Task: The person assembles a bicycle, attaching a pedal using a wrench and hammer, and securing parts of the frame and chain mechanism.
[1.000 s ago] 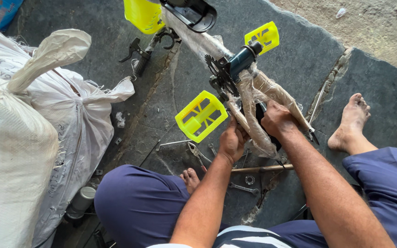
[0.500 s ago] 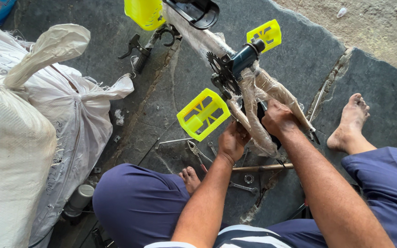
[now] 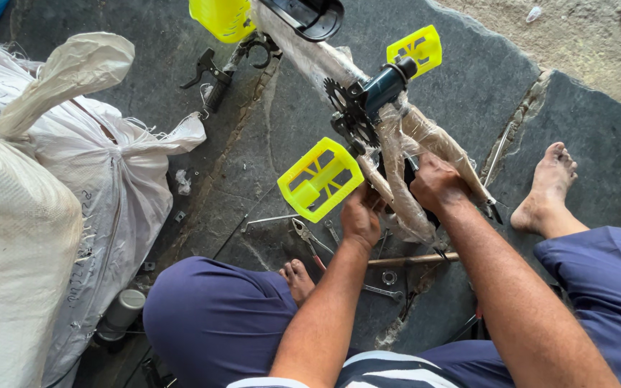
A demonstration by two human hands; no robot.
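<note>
trousers: dark blue | shirt: striped navy-white | arms, feet: bare

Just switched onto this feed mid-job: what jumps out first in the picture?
The bright yellow pedal at centre stands out most, with a second yellow pedal on the far end of the crank, both on a plastic-wrapped bicycle frame lying on dark stone slabs. The left hand and right hand both grip the wrapped tubes. White woven sacks fill the left side, and loose tools lie by the bare feet.

I see a dark slate floor (image 3: 181, 86) with cracked joints, sandy ground (image 3: 583, 50) beyond, and white woven sacks (image 3: 44, 187) in daylight.
</note>
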